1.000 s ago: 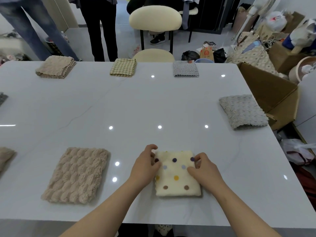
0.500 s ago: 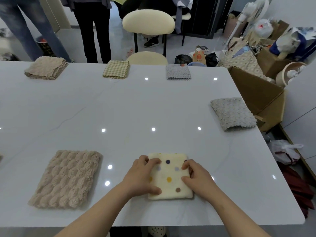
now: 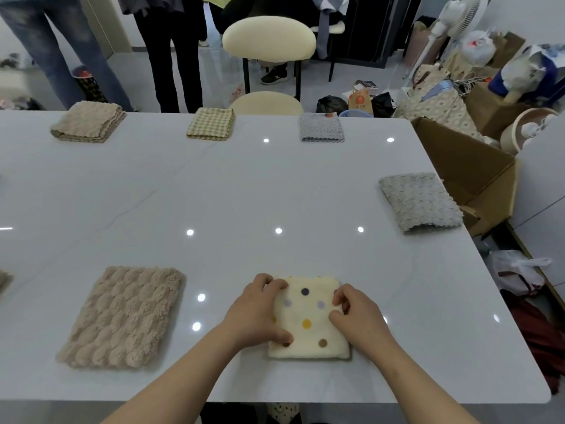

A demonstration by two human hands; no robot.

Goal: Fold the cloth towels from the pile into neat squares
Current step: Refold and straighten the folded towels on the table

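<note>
A cream towel with coloured polka dots (image 3: 308,319) lies folded into a small square near the front edge of the white table (image 3: 244,194). My left hand (image 3: 256,310) rests on its left side, fingers curled over the far left corner and thumb pressing near the front. My right hand (image 3: 356,316) rests on its right side with fingers bent onto the cloth. Both hands press the towel flat against the table.
Folded towels lie around the table: fluffy beige (image 3: 122,316) at front left, tan (image 3: 88,121), yellow check (image 3: 211,123) and grey (image 3: 321,127) along the far edge, grey textured (image 3: 420,201) at right. Standing people and a chair (image 3: 269,41) are beyond; cardboard box (image 3: 470,166) at right.
Both hands have shifted slightly on the polka-dot towel, from its far corners toward its sides, pressing it down. The towel stays folded in the same place.
</note>
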